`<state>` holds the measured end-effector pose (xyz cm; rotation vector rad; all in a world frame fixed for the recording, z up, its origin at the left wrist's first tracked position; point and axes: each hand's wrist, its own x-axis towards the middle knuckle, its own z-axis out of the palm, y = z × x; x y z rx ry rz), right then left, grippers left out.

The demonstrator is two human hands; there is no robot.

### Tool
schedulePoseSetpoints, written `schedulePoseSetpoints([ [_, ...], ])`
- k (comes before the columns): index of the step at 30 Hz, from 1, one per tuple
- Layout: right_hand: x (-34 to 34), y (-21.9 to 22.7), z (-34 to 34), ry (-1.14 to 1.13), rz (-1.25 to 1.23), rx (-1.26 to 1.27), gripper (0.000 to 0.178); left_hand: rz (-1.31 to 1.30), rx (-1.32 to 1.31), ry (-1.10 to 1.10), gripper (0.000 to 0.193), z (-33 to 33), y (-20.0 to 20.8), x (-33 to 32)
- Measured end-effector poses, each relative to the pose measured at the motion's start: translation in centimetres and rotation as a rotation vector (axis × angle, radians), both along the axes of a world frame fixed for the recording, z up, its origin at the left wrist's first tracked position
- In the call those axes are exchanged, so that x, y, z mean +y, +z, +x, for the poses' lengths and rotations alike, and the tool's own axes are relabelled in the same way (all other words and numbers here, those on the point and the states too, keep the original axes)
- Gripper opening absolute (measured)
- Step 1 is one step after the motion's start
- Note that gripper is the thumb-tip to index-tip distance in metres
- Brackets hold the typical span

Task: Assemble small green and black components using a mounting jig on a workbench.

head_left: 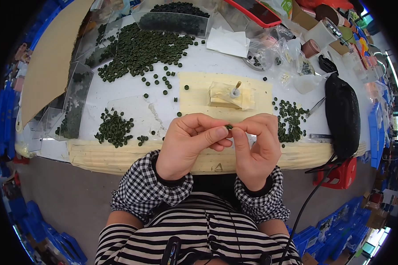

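Between the fingertips of both hands is a small dark green round part point(228, 126), held above the table's near edge. My left hand point(188, 143) pinches it from the left, and my right hand point(258, 148) closes on it from the right. Beyond them stands a block wrapped in cream tape point(224, 96) with a short peg point(238, 85) sticking up. A small heap of green pieces point(114, 128) lies left of my hands. Another scatter of green pieces point(291, 121) lies on the right. Details of the held part are mostly covered by my fingers.
A large spread of green round pieces point(141, 51) covers the far left, beside clear plastic bins point(172, 22). A cardboard sheet point(53, 57) leans at left. A black pouch point(342, 115), tweezers point(316, 106) and plastic bags point(285, 57) sit at right. A red-cased phone point(256, 11) lies at the back.
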<state>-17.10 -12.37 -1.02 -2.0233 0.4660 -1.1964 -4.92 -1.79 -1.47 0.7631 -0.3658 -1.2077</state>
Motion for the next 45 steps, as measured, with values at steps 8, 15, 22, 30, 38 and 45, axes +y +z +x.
schedulePoseSetpoints([
  [8, 0.0, 0.2, -0.4, -0.015, -0.253, 0.033, 0.03, -0.017, -0.091, 0.048, 0.014, 0.0, 0.1, 0.0],
  [15, -0.5, 0.0, -0.9, 0.062, -0.138, 0.012, 0.032, 0.014, -0.308, 0.111, 0.018, -0.5, 0.8, 0.1],
  [22, -0.4, 0.0, -0.9, 0.097, -0.081, -0.007, 0.031, 0.007, -0.457, 0.197, 0.018, -0.8, 0.9, 0.1],
  [30, -1.3, 0.3, -1.3, 0.125, -0.303, 0.071, 0.033, 0.034, -0.595, 0.188, 0.016, -0.5, 0.9, 0.1],
  [38, -1.5, -0.4, -1.6, 0.158, -0.213, 0.037, 0.035, 0.014, -0.485, 0.123, 0.017, -0.5, 0.7, 0.0],
  [45, -1.5, -0.4, -1.8, 0.185, -0.148, 0.011, 0.034, 0.002, -0.45, 0.13, 0.019, -0.7, 0.7, 0.1],
])
